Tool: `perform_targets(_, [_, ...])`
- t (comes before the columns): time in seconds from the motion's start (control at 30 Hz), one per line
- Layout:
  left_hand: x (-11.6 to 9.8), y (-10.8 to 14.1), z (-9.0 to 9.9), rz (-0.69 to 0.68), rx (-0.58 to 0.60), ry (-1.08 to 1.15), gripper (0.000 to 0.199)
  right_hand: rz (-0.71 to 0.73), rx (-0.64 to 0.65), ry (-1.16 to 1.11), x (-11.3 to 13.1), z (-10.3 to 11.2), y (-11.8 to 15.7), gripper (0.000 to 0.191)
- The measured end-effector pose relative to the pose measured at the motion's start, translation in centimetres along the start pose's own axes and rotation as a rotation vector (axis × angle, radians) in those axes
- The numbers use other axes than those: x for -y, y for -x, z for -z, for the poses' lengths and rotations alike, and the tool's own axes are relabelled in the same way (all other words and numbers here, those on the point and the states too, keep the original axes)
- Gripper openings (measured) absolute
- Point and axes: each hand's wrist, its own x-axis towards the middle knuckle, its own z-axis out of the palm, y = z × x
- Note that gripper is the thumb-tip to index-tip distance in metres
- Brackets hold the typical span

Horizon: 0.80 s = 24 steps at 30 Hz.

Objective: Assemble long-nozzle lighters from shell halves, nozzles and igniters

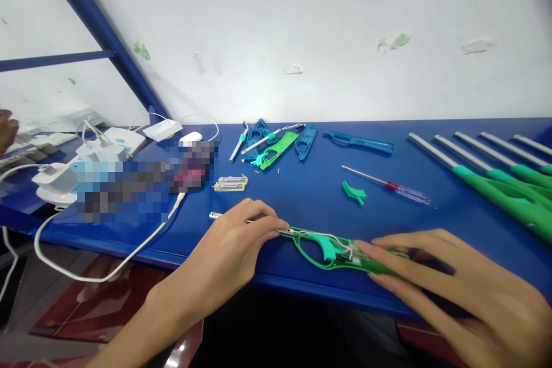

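A green lighter casing half lies open at the front edge of the blue table, with a teal trigger and a white wire inside it. My left hand pinches the metal tube where it meets the casing's left end; the tube's far end sticks out beyond the fingers. At the casing's right part, my right hand holds it between thumb and fingers, hiding the handle end. A loose teal trigger and a screwdriver with a clear and red handle lie behind the casing.
Blue and green casing pieces and metal tubes lie near the wall. Clear fluid tanks are left of centre. Several assembled green lighters line the right. Chargers and a white cable occupy the left. Part of another person's hand shows far left.
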Motion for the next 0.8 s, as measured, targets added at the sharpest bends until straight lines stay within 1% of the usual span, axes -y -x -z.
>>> perform_targets(0.03, [-0.1,0.0,0.0,0.005,-0.001,-0.003,0.027,0.017,0.041,0.036,-0.1,-0.1,0.0,0.036])
perform_targets(0.1, [-0.2,0.1,0.0,0.010,-0.006,-0.009,0.026,0.038,0.079,0.101,-0.3,-0.3,0.1,0.036])
perform_targets(0.2, [-0.3,0.1,0.0,0.033,-0.007,-0.024,0.024,0.046,0.047,0.149,-0.1,-0.4,0.1,0.034])
perform_targets(0.33, [-0.3,0.4,-0.1,0.062,-0.002,-0.076,0.028,0.043,0.003,0.152,0.4,-0.4,-0.3,0.039])
perform_targets(0.4, [-0.4,0.5,-0.2,0.061,-0.006,-0.093,0.029,0.034,-0.011,0.154,0.7,-0.3,-0.6,0.038])
perform_targets(0.57, [-0.6,0.6,-0.6,0.009,-0.064,-0.097,0.031,0.027,-0.065,0.172,1.3,0.4,-1.1,0.034])
perform_targets(0.7, [-1.2,0.2,-0.9,-0.047,-0.115,-0.029,0.030,0.020,-0.121,0.141,1.6,1.0,-1.3,0.024])
perform_targets(0.8, [-2.2,-0.5,-1.2,-0.085,-0.090,0.020,0.028,0.034,-0.116,0.107,1.6,1.0,-1.5,0.017])
